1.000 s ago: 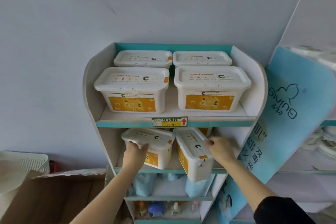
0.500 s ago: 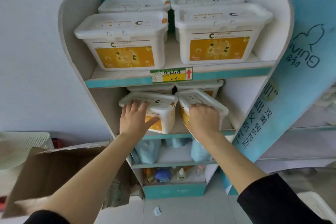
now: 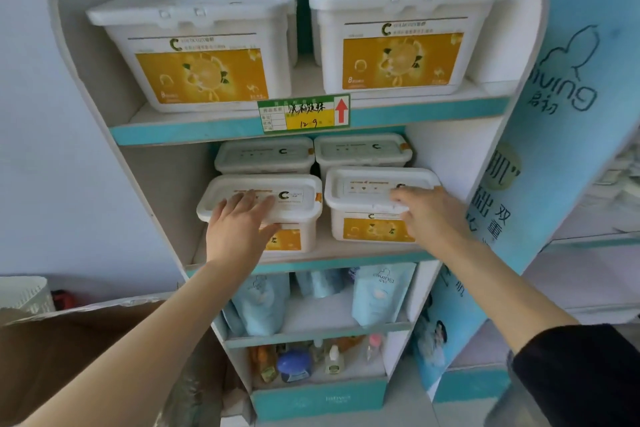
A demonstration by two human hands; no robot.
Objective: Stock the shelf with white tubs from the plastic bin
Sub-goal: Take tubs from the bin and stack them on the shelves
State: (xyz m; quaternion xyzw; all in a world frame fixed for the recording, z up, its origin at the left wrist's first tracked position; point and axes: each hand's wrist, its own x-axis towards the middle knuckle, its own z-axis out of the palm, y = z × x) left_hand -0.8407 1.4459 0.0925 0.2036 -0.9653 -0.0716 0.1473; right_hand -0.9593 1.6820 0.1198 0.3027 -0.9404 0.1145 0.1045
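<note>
On the second shelf (image 3: 346, 262) of the white and teal rack, two white tubs with orange labels stand side by side at the front. My left hand (image 3: 239, 229) lies on the left tub (image 3: 294, 198), fingers over the lid and thumb against its front. My right hand (image 3: 429, 215) holds the front right edge of the lid of the right tub (image 3: 367, 187), which sits square on the shelf. Two more tubs (image 3: 265, 154) stand behind them. The top shelf carries several larger-looking tubs (image 3: 197, 55). A white perforated plastic bin (image 3: 20, 295) shows at the far left.
An open cardboard box (image 3: 86, 340) stands low at the left beside the rack. Blue pouches (image 3: 381, 291) fill the third shelf and small bottles (image 3: 294, 362) the bottom one. A blue printed panel (image 3: 561, 114) leans against the rack's right side. A price tag (image 3: 304, 113) hangs on the top shelf's edge.
The right tub, tilted and hanging off the shelf edge a second ago, now stands upright and straight on the shelf. The left tub has slid further in. My view has moved closer.
</note>
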